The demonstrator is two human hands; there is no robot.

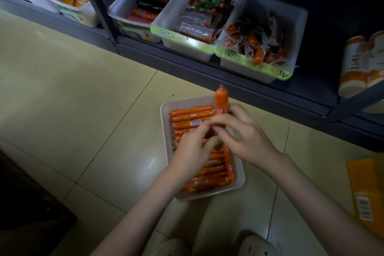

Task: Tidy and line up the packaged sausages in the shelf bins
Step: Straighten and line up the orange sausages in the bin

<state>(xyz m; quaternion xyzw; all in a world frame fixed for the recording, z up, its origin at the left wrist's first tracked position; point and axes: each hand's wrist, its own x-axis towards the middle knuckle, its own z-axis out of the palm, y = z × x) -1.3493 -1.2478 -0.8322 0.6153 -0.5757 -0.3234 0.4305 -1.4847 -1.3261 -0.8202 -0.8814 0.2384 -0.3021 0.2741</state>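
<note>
Far L on the shelf (207, 72), a white bin (122, 2) w/ red and dark sausage sticks lying lengthwise. Below it on the floor tiles (83, 110), a white tray (164, 114) packed w/ orange sausages (191, 113) in crosswise rows, one lying lengthwise along its R wall. My left hand (193, 149) is over the tray, fingers curled, tips at the lower end of a single sausage (221, 100); can't tell if they grip it. Mid bin (174, 8) on the shelf holds clear-wrapped sausage packs. My right hand (247, 137) pinches the single sausage, which stands upright above the tray's far edge. R bin (299, 27): loose jumbled short sausage packs. Far R on the floor, a yellow packet (367, 189) w/ barcode.
</note>
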